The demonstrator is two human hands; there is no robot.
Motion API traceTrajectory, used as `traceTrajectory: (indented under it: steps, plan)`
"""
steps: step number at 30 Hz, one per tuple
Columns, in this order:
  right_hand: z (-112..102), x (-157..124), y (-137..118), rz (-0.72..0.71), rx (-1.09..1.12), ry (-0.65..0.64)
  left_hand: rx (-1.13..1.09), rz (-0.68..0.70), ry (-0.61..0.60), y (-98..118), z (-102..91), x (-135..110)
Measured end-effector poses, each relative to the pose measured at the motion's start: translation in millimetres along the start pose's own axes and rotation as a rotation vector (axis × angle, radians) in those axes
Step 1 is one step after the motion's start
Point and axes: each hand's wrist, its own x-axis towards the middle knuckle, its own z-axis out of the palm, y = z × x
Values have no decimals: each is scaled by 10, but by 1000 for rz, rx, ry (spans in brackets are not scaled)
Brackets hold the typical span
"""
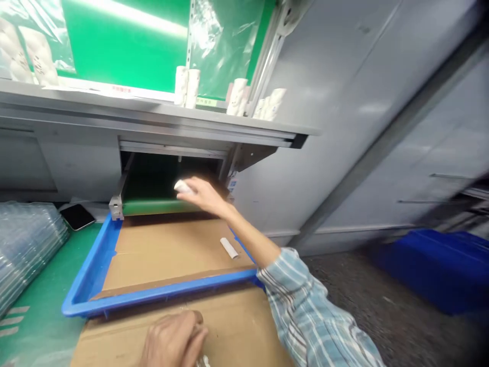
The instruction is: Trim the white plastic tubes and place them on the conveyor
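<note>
My right hand reaches forward to the mouth of a green conveyor belt and is closed on a small white piece. Below it sits a blue tray lined with brown cardboard, where another white piece lies near the right wall. My left hand rests at the bottom edge on a flat cardboard sheet, fingers curled over something shiny that I cannot make out.
A stack of clear plastic trays stands at the left, with a dark phone behind it. White rolls line the grey shelf above. A blue bin sits on the floor at the right.
</note>
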Motion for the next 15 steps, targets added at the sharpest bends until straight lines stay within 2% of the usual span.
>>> traceTrajectory:
  steps: [2, 4, 7, 9, 11, 13, 15]
  plan:
    - [-70, -566, -278, -35, 23, 2, -145, -77, 32, 15, -163, 70]
    - [-69, -1104, -497, -35, 120, 43, -294, -213, 53, 28, -361, 163]
    - [10, -1716, -722, -62, 196, 72, -490, -374, 104, 50, -604, 351]
    - [79, -1950, -811, -106, 229, 84, -608, -402, 95, 67, -677, 474]
    - [145, -2068, -852, -94, 319, 102, -700, -416, 66, 84, -686, 557]
    - [203, -2122, -854, 6, 504, 104, -760, -466, 56, 101, -667, 585]
    - [257, -2162, -836, 143, 784, 77, -788, -555, 69, 121, -649, 568]
